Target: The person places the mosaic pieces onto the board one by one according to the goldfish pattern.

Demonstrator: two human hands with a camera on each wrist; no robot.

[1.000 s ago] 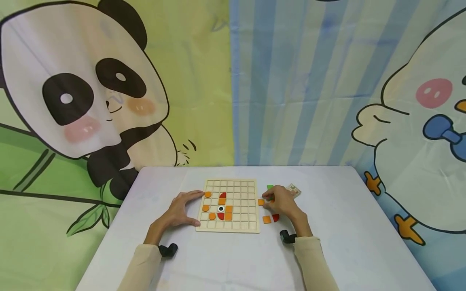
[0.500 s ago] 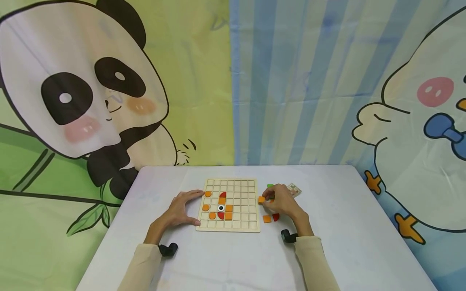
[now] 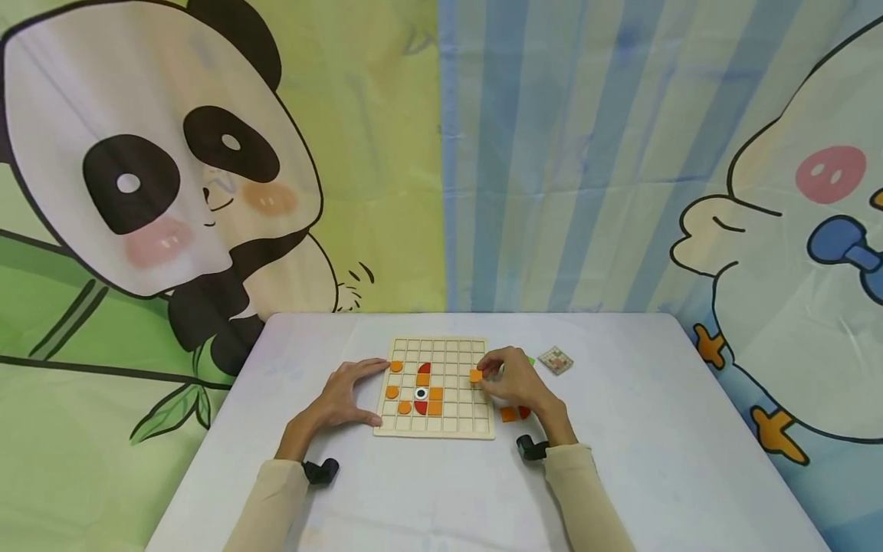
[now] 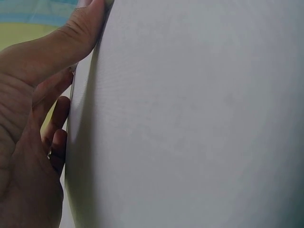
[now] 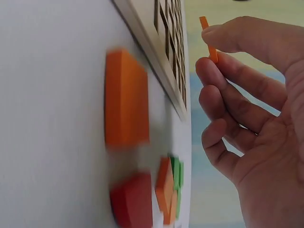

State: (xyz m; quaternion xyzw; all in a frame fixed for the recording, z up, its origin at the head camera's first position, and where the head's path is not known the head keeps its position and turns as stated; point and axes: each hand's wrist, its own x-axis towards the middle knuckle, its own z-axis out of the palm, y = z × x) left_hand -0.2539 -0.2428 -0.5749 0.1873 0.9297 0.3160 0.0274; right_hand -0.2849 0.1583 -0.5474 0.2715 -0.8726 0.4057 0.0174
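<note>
A pale gridded board (image 3: 434, 437) lies on the table. My left hand (image 3: 338, 399) rests at its left side, thumb and forefinger spread against the edge; the left wrist view shows the thumb (image 4: 76, 38) and the relaxed fingers. With thumb and fingertips my right hand (image 3: 520, 383) pinches an orange square tile (image 3: 476, 376) over the right columns. On edge, that tile (image 5: 204, 23) looks thin in the right wrist view. Orange round tiles (image 3: 392, 392), red quarter-circles (image 3: 424, 368), orange squares (image 3: 436, 393) and a black-and-white eye tile (image 3: 421, 393) sit on the board's left half.
Right of the board lie an orange square (image 3: 508, 414) and a red quarter-circle (image 3: 524, 412). Several green pieces (image 5: 175, 173) and more orange ones (image 5: 165, 185) are farther back, partly behind my right hand. A small patterned card (image 3: 555, 359) lies at the back right.
My right hand has lifted the orange square tile from beside the board and carried it left over the board's right columns. The left hand stays at the board's edge.
</note>
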